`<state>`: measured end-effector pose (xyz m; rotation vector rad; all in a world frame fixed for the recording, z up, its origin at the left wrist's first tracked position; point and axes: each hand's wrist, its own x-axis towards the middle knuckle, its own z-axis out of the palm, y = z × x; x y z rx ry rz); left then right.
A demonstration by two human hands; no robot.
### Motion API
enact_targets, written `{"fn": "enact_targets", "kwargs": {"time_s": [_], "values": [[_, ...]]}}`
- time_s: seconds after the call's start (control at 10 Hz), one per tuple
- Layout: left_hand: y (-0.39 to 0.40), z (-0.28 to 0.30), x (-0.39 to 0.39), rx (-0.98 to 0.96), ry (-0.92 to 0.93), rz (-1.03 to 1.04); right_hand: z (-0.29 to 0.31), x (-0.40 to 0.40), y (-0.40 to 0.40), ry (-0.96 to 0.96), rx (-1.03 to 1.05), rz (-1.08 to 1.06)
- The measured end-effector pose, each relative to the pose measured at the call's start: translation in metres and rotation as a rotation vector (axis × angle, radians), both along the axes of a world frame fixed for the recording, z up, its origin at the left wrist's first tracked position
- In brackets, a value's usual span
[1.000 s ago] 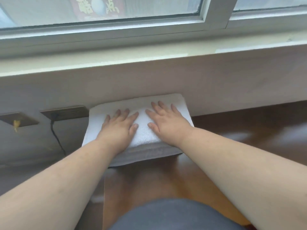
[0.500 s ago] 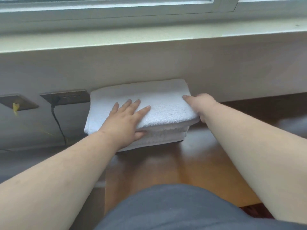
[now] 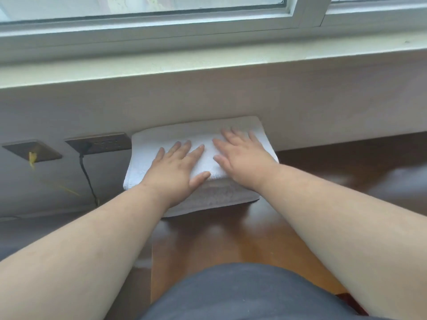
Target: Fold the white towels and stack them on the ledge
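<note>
Pressing flat on a stack of folded white towels (image 3: pixel 203 139), both hands lay with straight, spread fingers and grasped nothing. From left to right: two dark wall outlet plates (image 3: pixel 32 150) (image 3: pixel 101 143), the nearer one carrying a black cord (image 3: pixel 89 179); then the left hand (image 3: pixel 175 167), palm down on the left half of the top towel; then the right hand (image 3: pixel 240 158), palm down on the right half, its fingertips reaching further toward the wall than those of the left. The two hands lay near each other without touching, the thumbs pointing inward across a strip of bare terry.

The stack sat on the brown wooden ledge (image 3: pixel 346 172), its back edge against or just short of the pale wall beneath the window sill (image 3: pixel 208 63); contact could not be told. Its long axis ran left to right, parallel to the wall and crosswise to the forearms, with a slight tilt that put the right end further from the person. The stack lay straight ahead of the body, between the two arms, so neither hand was clearly nearer; the left covered more of the near front corner. At least one lower layer (image 3: pixel 217 199) showed, in shadow, below the top towel's front edge. Judged from this layout, the pile was being smoothed and squared, and any further towel would come down onto the same left-to-right axis.
</note>
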<state>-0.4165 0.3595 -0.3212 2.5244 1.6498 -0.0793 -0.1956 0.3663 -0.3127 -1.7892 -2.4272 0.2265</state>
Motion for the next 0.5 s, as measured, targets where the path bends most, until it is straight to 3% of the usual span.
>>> {"fn": "enact_targets", "kwargs": {"time_s": [0.2, 0.3, 0.4, 0.5], "values": [[0.011, 0.008, -0.053, -0.257, -0.072, 0.639, -0.001, 0.056, 0.000, 0.035, -0.279, -0.345], [-0.019, 0.013, -0.050, -0.316, -0.166, 0.818, 0.003, 0.067, -0.024, 0.064, -0.227, -0.288], [-0.059, 0.020, -0.035, -0.270, -0.068, 0.872, 0.004, 0.079, -0.057, -0.132, -0.246, -0.102], [-0.093, 0.037, -0.019, -0.168, 0.141, 0.784, 0.012, 0.099, -0.083, -0.216, -0.239, -0.121]]}}
